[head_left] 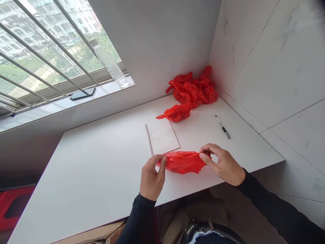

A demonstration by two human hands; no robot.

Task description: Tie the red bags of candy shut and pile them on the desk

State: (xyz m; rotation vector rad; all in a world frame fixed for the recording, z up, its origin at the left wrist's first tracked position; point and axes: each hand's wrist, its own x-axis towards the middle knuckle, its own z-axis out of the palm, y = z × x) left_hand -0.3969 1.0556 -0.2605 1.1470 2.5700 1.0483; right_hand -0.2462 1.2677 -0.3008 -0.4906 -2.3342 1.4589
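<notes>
A thin red plastic bag (184, 162) is stretched between my two hands, just above the front part of the white table. My left hand (153, 176) pinches its left end between thumb and fingers. At the opposite end, my right hand (220, 162) pinches the bag's upper right corner. Beyond the bag lies a pale notebook (162, 137) with small writing along its left side. Another crumpled red bag (177, 113) rests partly over the notebook's far edge.
A heap of red plastic bags (194, 86) sits in the far corner of the white table (101, 162). A pen (222, 127) lies to the right. On the windowsill are a phone (83, 94) and a clear bottle (110, 64). A tiled wall (274, 74) bounds the right side.
</notes>
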